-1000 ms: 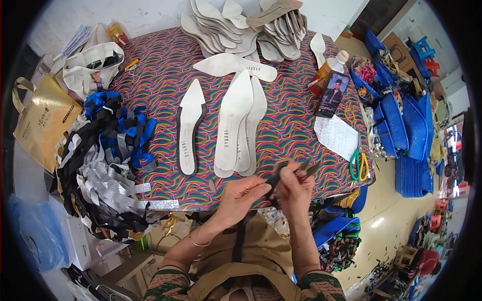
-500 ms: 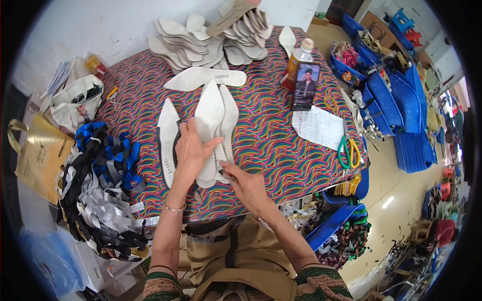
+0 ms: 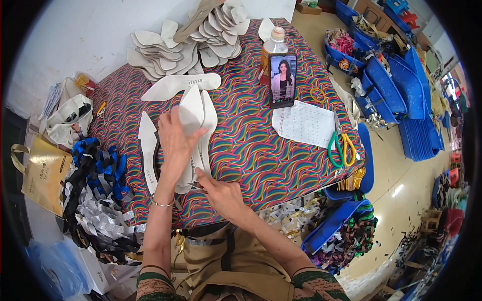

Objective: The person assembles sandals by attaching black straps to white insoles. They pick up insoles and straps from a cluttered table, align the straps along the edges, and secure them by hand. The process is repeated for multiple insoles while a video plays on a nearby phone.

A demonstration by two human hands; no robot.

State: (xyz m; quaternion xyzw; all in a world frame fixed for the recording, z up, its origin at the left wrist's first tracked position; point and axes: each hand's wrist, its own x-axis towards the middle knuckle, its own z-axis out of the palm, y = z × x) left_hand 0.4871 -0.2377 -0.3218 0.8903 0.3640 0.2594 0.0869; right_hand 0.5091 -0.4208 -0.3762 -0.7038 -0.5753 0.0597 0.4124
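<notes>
My left hand (image 3: 175,143) lies with fingers spread over a white shoe insole (image 3: 191,109), its thumb stretched out across the surface. Beside it on the right, partly covered, is a second insole (image 3: 210,113). At the heel ends of this pair, my right hand (image 3: 225,196) is closed, its fingertips around something small and dark that I cannot make out. Left of my left hand lies another insole (image 3: 148,135) with a dark strip along its edge. One more insole (image 3: 175,86) rests crosswise beyond them.
Stacked insoles (image 3: 165,52) stand by the wall. A phone (image 3: 282,80) leans on a bottle (image 3: 276,44), near a written sheet (image 3: 305,123) and scissors (image 3: 342,143). Fabric strips (image 3: 98,205) hang at the left; blue bins (image 3: 384,93) stand on the floor at right.
The whole view has shifted, so the table things sit farther left. My left hand stays on the insole, my right hand at the heel ends. The phone's picture has changed.
</notes>
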